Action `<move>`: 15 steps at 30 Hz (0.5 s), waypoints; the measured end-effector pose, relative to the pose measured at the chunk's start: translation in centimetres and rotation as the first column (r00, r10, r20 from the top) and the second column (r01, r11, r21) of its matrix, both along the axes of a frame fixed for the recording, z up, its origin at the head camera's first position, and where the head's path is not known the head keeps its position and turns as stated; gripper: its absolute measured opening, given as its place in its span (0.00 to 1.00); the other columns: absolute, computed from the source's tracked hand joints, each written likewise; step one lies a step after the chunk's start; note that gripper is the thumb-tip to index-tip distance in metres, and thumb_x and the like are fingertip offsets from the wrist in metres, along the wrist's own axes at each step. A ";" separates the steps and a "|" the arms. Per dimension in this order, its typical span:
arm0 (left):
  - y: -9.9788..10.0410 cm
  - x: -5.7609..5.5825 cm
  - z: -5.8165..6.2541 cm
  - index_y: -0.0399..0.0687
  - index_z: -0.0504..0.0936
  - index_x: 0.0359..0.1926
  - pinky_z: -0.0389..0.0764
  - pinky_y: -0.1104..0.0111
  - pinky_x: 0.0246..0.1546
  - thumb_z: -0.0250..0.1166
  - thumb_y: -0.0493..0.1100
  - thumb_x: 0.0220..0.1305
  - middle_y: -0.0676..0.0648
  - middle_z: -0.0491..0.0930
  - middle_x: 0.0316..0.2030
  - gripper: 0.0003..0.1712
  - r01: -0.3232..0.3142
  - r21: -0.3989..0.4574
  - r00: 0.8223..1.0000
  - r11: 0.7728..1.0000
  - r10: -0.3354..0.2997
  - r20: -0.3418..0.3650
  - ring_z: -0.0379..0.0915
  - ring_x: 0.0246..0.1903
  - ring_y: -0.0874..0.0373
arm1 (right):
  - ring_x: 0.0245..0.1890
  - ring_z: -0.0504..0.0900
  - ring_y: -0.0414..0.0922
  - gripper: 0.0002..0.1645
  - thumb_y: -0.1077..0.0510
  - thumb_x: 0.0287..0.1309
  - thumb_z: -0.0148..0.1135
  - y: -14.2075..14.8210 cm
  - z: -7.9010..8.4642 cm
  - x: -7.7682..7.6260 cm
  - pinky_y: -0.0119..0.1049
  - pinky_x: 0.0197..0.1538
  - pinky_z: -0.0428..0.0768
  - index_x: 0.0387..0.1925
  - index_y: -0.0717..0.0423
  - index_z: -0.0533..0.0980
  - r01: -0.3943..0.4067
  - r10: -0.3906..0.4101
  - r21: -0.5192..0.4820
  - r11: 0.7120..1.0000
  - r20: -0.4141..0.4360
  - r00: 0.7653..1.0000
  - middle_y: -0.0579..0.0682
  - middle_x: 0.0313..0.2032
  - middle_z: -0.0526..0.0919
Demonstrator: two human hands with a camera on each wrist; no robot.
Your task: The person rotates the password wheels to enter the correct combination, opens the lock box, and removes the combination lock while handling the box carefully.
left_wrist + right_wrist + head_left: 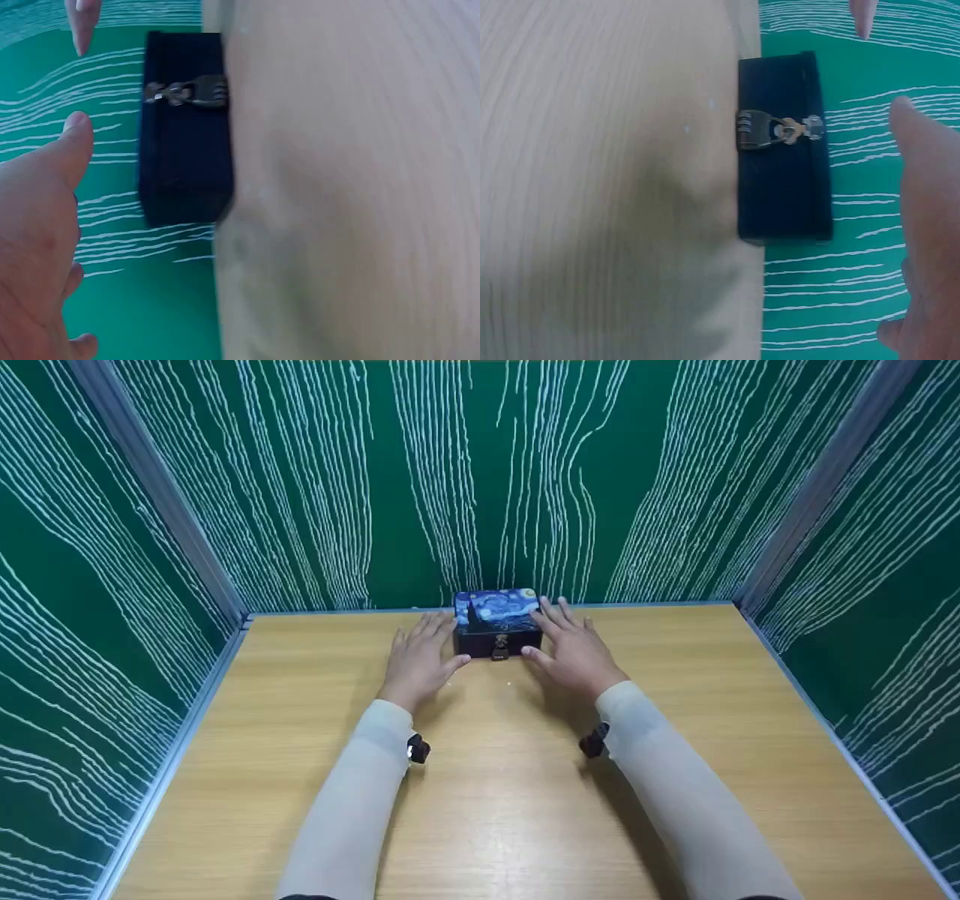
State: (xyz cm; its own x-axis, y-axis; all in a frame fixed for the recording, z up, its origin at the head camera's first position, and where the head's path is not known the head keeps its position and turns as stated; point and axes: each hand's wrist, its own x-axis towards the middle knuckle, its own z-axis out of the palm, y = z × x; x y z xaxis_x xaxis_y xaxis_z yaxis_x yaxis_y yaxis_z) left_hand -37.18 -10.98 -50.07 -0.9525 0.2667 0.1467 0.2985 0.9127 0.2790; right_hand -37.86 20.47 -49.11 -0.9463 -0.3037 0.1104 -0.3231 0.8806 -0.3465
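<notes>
We are looking at a box with a blue painted lid point(498, 611); the counter point(480, 795) is stretching out in front of the box point(476, 646) and a green wall point(420, 510) is rising just behind it. A padlock point(754, 129) is hanging on the box's front, and we are not managing to make out whether it is fastened. Our left hand point(424, 656) is hovering to the left of the box and our right hand point(576, 654) to its right, both spreading their fingers apart and gripping nothing. Both thumbs are pointing toward the box; whether any fingertip is touching its sides, we are not able to say. We are judging the step in hand to be framing the box from both sides. The next move is probably calling for palms pressing evenly inward on the box, with the padlock hanging free.
</notes>
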 end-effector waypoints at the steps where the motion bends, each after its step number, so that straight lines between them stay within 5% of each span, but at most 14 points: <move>1: 0.1 -0.2 -0.4 0.60 0.58 0.92 0.42 0.36 0.92 0.58 0.74 0.82 0.53 0.50 0.94 0.50 0.000 0.007 1.000 1.000 -0.001 0.014 0.40 0.94 0.48 | 0.95 0.34 0.55 0.53 0.22 0.82 0.51 -0.1 -0.2 -0.2 0.71 0.92 0.39 0.93 0.40 0.54 0.001 -0.001 -0.011 1.000 0.015 1.000 0.43 0.94 0.40; 6: 0.6 -0.9 -1.8 0.60 0.57 0.92 0.44 0.35 0.91 0.60 0.72 0.82 0.51 0.48 0.94 0.49 0.006 0.049 0.997 0.999 -0.010 0.079 0.41 0.94 0.45 | 0.95 0.36 0.54 0.52 0.27 0.84 0.54 -0.7 -0.7 -1.1 0.68 0.92 0.43 0.93 0.44 0.53 0.026 -0.021 -0.059 0.998 0.086 0.996 0.44 0.95 0.41; 15: 1.7 -1.0 -2.1 0.62 0.58 0.92 0.49 0.34 0.90 0.66 0.66 0.82 0.54 0.50 0.93 0.48 0.011 0.064 0.993 0.998 -0.018 0.120 0.43 0.93 0.44 | 0.95 0.40 0.57 0.48 0.42 0.84 0.63 -0.6 -2.1 -2.2 0.62 0.93 0.50 0.92 0.48 0.54 -0.005 0.019 -0.084 0.996 0.169 0.985 0.47 0.94 0.43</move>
State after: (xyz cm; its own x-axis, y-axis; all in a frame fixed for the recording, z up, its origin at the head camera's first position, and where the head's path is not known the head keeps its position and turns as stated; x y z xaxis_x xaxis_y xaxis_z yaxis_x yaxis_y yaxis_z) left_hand -38.18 -9.30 -52.21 -0.9604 0.2744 0.0480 0.2722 0.8879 0.3709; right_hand -40.03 19.82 -51.18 -0.9499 -0.3115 -0.0262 -0.2635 0.8430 -0.4690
